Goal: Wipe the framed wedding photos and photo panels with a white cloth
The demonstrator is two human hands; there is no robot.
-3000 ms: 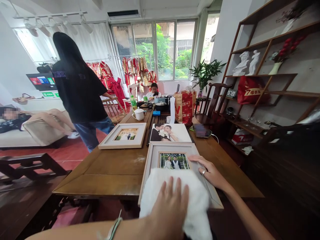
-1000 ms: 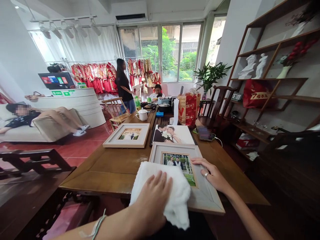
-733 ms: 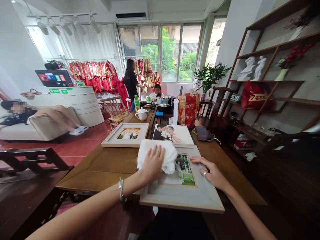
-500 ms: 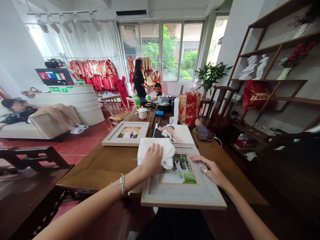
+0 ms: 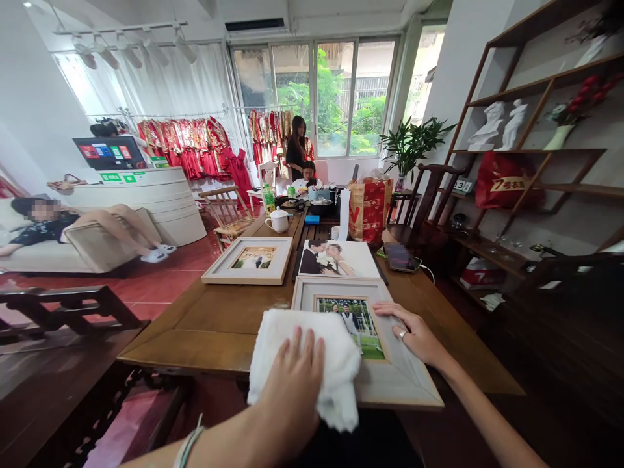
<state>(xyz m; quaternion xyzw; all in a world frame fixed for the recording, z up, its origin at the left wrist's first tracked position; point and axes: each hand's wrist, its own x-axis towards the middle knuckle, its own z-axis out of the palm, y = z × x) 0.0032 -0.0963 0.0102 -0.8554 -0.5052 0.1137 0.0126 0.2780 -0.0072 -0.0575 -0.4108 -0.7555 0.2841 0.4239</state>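
Note:
A grey-white picture frame (image 5: 400, 383) with a couple's photo lies at the near edge of the wooden table (image 5: 219, 325). My left hand (image 5: 292, 383) lies flat, fingers stretched out, on a white fluffy cloth (image 5: 336, 364) that covers the frame's near left corner. My right hand (image 5: 414, 335), a ring on one finger, rests open on the frame's right border and holds it down.
Further along the table lie a second framed photo (image 5: 249, 260), an unframed wedding print (image 5: 336, 259), a phone (image 5: 400, 257), a white teapot (image 5: 279, 221) and a red bag (image 5: 368, 209). Two people are at the far end; another lies on a sofa (image 5: 88, 250). Shelves (image 5: 531, 156) stand to the right.
My left hand has slid the cloth back from the frame's far left corner to its near left corner. My right hand has stayed put. The standing person has moved to the seated one.

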